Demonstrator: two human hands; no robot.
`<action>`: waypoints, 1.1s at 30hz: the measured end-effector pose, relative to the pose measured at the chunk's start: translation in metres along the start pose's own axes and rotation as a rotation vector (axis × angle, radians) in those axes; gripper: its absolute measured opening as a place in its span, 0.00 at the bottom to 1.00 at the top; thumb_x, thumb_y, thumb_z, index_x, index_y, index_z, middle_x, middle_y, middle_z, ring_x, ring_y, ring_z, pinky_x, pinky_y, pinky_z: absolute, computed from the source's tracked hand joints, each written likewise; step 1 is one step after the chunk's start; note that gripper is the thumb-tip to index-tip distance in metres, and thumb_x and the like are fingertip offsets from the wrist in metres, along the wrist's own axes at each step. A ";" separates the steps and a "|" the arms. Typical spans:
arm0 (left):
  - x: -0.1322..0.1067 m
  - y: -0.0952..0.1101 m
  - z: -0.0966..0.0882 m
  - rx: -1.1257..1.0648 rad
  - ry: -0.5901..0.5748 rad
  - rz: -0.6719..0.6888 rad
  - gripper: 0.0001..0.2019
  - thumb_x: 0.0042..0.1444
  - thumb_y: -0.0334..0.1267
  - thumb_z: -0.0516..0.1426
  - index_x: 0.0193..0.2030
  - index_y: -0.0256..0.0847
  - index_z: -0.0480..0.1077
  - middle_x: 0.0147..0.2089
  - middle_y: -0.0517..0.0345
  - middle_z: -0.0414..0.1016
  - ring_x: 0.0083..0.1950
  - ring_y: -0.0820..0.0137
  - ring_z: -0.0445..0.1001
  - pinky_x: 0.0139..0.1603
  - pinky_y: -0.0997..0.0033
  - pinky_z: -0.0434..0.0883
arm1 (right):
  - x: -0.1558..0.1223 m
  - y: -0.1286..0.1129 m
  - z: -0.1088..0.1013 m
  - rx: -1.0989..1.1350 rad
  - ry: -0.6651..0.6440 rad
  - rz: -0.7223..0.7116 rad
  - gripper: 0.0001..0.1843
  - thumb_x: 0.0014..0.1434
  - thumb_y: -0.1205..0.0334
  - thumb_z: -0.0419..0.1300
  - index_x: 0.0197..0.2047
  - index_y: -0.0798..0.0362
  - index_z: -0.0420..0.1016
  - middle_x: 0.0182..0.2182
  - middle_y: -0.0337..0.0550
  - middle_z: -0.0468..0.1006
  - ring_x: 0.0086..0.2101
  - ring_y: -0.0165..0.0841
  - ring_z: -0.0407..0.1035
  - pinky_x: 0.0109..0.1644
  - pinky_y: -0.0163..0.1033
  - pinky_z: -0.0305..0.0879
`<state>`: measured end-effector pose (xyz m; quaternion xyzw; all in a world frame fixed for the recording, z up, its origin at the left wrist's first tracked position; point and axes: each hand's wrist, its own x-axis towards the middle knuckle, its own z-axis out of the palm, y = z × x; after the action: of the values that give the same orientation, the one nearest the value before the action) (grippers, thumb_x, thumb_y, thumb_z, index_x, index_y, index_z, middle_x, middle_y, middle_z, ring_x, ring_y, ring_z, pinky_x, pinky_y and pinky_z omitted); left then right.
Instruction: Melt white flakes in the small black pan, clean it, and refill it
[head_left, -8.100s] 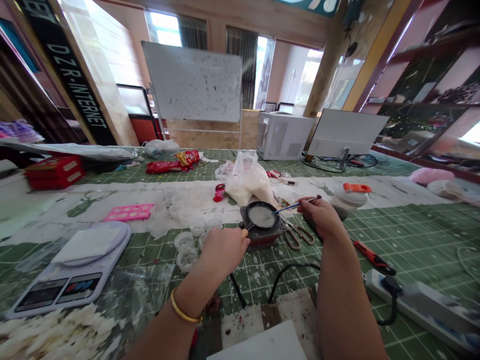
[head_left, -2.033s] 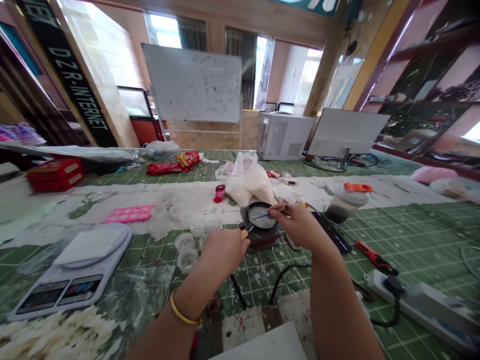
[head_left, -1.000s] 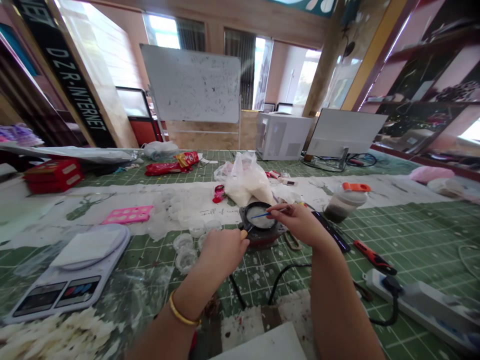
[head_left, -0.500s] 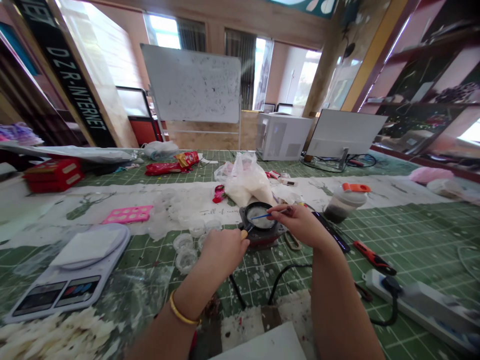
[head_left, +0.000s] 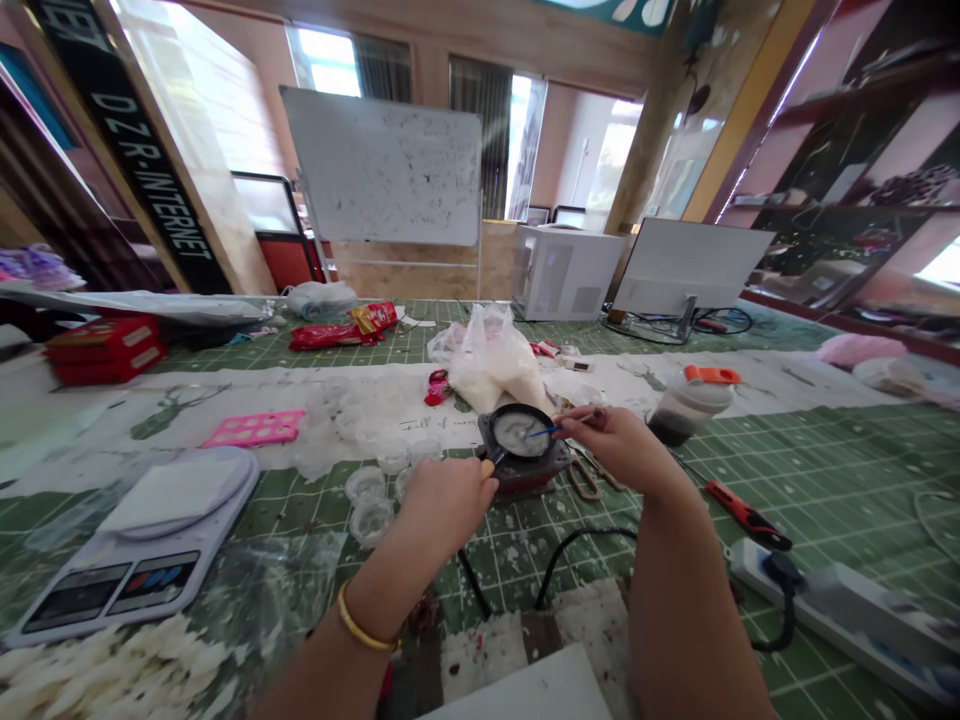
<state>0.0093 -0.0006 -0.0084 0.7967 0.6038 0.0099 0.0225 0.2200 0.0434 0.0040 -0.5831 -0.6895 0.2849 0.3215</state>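
Black pan [head_left: 523,458] on stove [head_left: 525,482]; left hand [head_left: 446,500] gripping near-left handle [head_left: 488,468]; right hand [head_left: 619,450] pinching stick [head_left: 544,432], tip at white contents [head_left: 511,430]. Advised: steady pan, slow strokes.

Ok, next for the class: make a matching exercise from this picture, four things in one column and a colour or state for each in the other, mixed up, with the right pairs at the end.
Column one
1. left hand
2. right hand
3. bottle
4. tray

Column two
A. has an orange top
B. grips the handle of the pan
C. pink
D. holds a blue stick

Right pairs: 1-B, 2-D, 3-A, 4-C
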 end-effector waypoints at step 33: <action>0.000 0.000 0.000 0.006 -0.008 -0.001 0.18 0.58 0.46 0.43 0.33 0.38 0.68 0.32 0.50 0.75 0.34 0.62 0.73 0.33 0.67 0.64 | -0.001 0.001 -0.007 -0.189 0.217 0.068 0.15 0.52 0.53 0.52 0.32 0.53 0.76 0.29 0.43 0.79 0.32 0.36 0.70 0.37 0.38 0.60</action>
<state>0.0094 -0.0002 -0.0084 0.7967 0.6040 0.0048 0.0224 0.2260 0.0428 0.0075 -0.6611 -0.6543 0.1648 0.3281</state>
